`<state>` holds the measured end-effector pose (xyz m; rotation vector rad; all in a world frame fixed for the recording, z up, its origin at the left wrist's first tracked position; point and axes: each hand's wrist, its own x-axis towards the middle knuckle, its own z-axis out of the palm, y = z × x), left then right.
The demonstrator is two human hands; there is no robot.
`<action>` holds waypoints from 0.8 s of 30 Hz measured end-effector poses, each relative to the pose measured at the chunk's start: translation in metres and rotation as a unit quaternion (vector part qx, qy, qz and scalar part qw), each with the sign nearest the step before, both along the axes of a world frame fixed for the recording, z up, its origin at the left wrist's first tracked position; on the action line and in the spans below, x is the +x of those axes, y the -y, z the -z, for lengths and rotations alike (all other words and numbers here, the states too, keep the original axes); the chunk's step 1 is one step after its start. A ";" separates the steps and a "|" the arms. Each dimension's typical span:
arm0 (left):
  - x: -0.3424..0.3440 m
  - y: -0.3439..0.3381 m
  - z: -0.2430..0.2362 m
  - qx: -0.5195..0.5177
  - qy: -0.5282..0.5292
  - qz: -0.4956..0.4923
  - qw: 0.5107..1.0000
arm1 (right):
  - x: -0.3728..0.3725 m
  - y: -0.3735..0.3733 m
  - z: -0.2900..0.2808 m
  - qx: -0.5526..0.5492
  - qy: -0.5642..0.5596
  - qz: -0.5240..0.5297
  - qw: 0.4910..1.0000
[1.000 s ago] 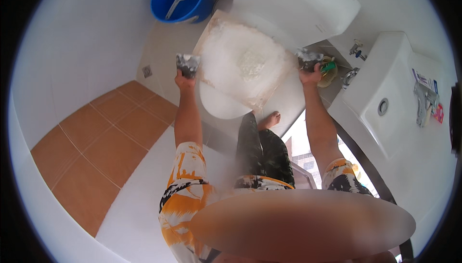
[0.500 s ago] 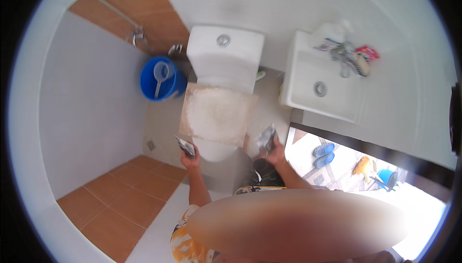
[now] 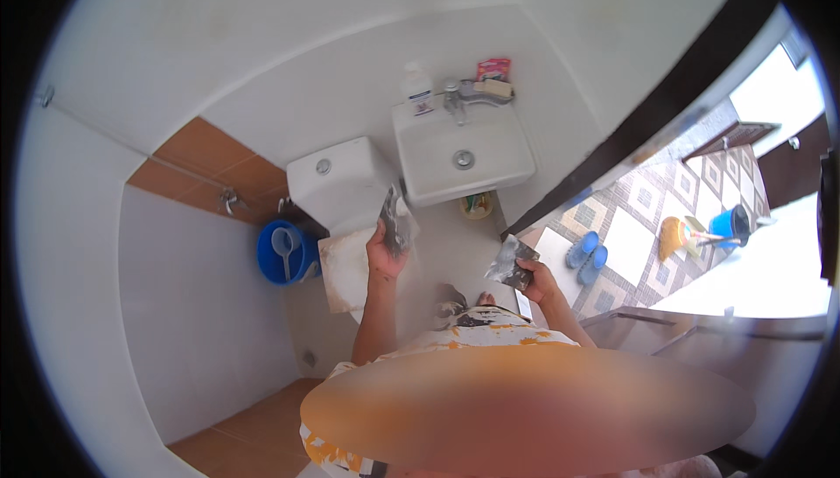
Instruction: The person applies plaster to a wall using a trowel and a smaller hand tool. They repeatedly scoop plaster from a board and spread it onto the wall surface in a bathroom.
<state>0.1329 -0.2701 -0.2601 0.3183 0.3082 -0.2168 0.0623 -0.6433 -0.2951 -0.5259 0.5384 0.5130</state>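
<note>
- Through the doorway on the right, a patterned tiled floor (image 3: pixel 628 235) is stretching away.
- Against the wall, a white toilet (image 3: pixel 337 185) is standing to the left of the sink.
- Beside it, a white sink (image 3: pixel 499 159) is jutting out from the wall, its chrome tap (image 3: pixel 453 100) rising at the back edge.
- Over the toilet bowl, a beige board (image 3: pixel 343 272) is lying flat, its upper face showing whitish smears.
- Left of the toilet, a blue bucket (image 3: pixel 267 264) is sitting on the floor, holding a pale dipper (image 3: pixel 283 246).
- On the tiles past the door, blue slippers (image 3: pixel 587 257) are lying side by side.
- Right of the board, the left hand (image 3: pixel 386 259) is gripping a dark flat plate (image 3: pixel 399 223) streaked with white, fingers closed around its lower part.
- Near the doorway's edge, the right hand (image 3: pixel 541 284) is gripping a second plate (image 3: pixel 505 261), also smeared white, thumb on the near face; the plate is tilting.
- On the sink's left back corner, a white bottle (image 3: pixel 417 86) is standing.
- At the right back corner, a pale bar (image 3: pixel 499 89) is resting.
</note>
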 end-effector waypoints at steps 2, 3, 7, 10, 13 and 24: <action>0.021 0.021 -0.037 0.037 0.032 0.047 0.998 | -0.005 0.019 -0.009 0.027 0.006 0.036 0.999; 0.030 0.032 -0.050 0.051 0.035 0.066 0.996 | -0.005 0.025 -0.014 0.038 0.008 0.057 0.998; 0.061 0.079 -0.081 0.079 0.056 0.098 0.990 | 0.009 0.029 -0.043 -0.063 0.004 0.101 0.993; 0.091 0.095 -0.109 0.086 0.074 0.140 0.984 | 0.023 0.020 -0.082 -0.095 0.032 0.142 0.985; 0.120 0.104 -0.149 0.110 0.116 0.191 0.968 | 0.032 0.012 -0.135 -0.156 0.081 0.190 0.966; 0.165 0.100 -0.205 0.095 0.150 0.284 0.942 | 0.016 -0.027 -0.246 -0.316 0.153 0.315 0.882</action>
